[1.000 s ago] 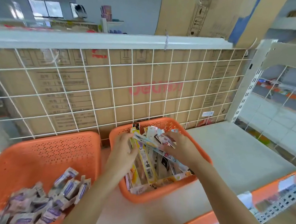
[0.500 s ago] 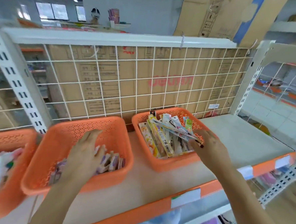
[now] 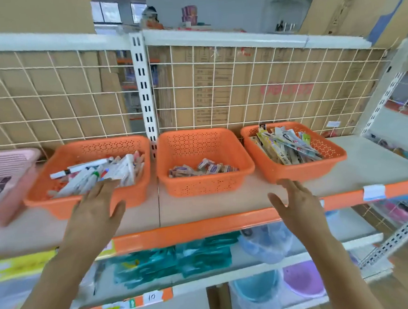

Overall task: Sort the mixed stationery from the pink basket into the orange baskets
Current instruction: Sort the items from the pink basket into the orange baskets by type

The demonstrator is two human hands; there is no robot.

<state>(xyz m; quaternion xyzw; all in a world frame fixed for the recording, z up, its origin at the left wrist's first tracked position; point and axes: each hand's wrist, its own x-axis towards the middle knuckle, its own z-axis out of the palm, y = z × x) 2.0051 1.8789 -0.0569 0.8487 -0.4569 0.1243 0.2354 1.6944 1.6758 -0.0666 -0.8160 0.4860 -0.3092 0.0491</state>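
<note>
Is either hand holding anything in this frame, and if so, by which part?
Nothing is held. The left hand and the right hand both have straight, spread fingers with no item in them.

A shop, seen at a display rack. The shelf (image 3: 377,158) I face is framed by a slotted white metal upright (image 3: 144,91), with a wire grid (image 3: 241,84) at its back and an orange edge strip (image 3: 202,228) carrying label tags (image 3: 374,191). Three orange baskets (image 3: 200,185) each hold one kind of packaged stationery (image 3: 206,167). Shipping cartons (image 3: 284,73) stand behind the grid. Bagged teal goods (image 3: 171,261) and plastic tubs (image 3: 301,279) fill the shelves below me.
</note>
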